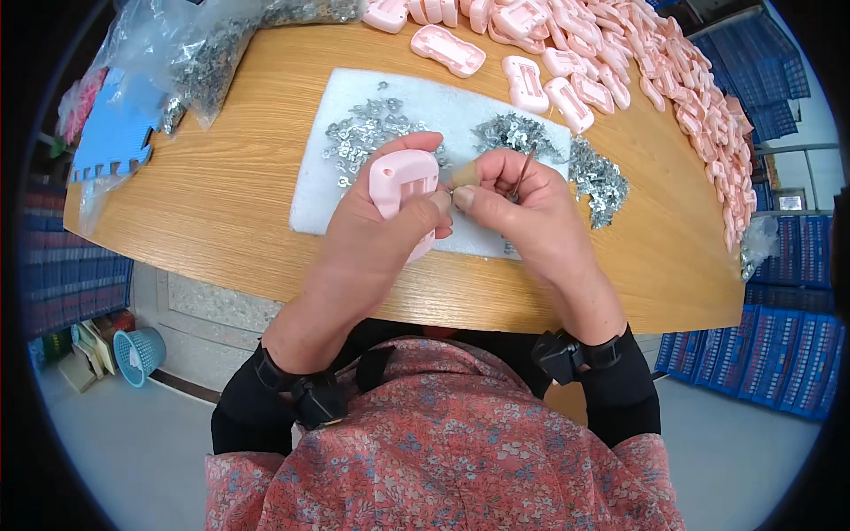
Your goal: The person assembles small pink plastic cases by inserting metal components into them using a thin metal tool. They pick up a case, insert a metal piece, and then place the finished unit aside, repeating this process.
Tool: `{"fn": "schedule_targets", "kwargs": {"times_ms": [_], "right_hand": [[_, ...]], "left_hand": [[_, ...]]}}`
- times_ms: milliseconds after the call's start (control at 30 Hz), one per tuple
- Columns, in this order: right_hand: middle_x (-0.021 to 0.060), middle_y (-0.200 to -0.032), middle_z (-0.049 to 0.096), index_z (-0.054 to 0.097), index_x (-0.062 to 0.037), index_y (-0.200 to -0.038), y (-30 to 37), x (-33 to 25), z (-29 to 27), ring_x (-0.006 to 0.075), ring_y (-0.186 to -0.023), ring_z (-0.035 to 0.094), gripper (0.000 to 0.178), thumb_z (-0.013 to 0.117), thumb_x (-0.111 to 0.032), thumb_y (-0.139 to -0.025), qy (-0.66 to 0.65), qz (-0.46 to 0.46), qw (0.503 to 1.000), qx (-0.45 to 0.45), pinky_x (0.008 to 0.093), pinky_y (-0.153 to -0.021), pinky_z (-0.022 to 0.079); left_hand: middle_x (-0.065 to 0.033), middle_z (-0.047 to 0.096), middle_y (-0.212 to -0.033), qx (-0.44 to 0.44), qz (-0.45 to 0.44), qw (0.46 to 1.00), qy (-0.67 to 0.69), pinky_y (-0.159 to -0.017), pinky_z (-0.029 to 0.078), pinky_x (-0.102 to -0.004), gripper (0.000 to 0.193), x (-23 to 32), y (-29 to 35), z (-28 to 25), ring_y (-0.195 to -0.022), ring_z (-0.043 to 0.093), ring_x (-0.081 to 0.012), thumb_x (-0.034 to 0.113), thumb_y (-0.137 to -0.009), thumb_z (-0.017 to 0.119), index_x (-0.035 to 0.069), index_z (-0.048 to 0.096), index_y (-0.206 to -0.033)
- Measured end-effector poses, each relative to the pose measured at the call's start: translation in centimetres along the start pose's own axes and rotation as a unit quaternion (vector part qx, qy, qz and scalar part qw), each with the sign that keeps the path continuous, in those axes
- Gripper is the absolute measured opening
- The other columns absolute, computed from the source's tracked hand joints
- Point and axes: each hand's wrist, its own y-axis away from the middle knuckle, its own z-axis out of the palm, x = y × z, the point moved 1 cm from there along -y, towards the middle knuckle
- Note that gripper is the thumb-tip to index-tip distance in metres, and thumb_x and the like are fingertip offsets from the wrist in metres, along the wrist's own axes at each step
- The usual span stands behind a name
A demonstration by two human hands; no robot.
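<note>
My left hand (372, 217) is closed round a pink plastic housing (400, 183), held tilted above the white foam sheet (305, 199) with its recessed compartment partly in view. Close to its right edge, thumb and forefinger of my right hand (518, 199) come together in a pinch. A tan cover wraps that forefingertip. A thin metal tool (529, 164) rests in the curled fingers of the same hand; its exact kind is not clear. Whatever small part sits between the fingertips is hidden. Small metal contact pieces (363, 133) lie loose on the foam, with a second pile (513, 133) beyond my right hand.
More metal pieces (598, 181) lie on the wooden table (221, 177) right of the foam. Pink housings (611, 44) are heaped along the far and right side. Clear bags (208, 66) of metal parts and a blue foam mat (115, 128) occupy the far left.
</note>
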Motion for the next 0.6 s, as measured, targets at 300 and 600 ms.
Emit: {"fn": "schedule_targets", "kwargs": {"times_ms": [300, 600], "right_hand": [[-0.0038, -0.081, 0.061, 0.065, -0.0012, -0.094, 0.7, -1.1, -0.4, 0.0024, -0.07, 0.049, 0.011, 0.068, -0.009, -0.088, -0.007, 0.033, 0.999, 0.008, 0.0202, -0.063, 0.043], [-0.0027, -0.084, 0.063, 0.063, -0.0017, -0.098, 1.3, -0.9, -1.2, 0.0034, -0.07, 0.052, 0.013, 0.066, -0.011, -0.09, -0.019, 0.055, 0.998, 0.004, 0.0198, -0.064, 0.044]], "left_hand": [[-0.0024, 0.062, -0.093, 0.003, 0.012, 0.999, -0.047, -0.076, 0.048, -0.0255, 0.05, 0.5, 0.1, 1.4, -0.081, 0.06, -0.0109, 0.004, -0.089, 0.064, 0.006, 0.048, -0.137], [-0.0021, 0.061, -0.093, 0.004, 0.038, 0.997, -0.071, -0.076, 0.048, -0.0249, 0.05, 0.3, -0.1, 1.6, -0.082, 0.059, -0.0106, 0.003, -0.089, 0.063, 0.005, 0.048, -0.136]]}}
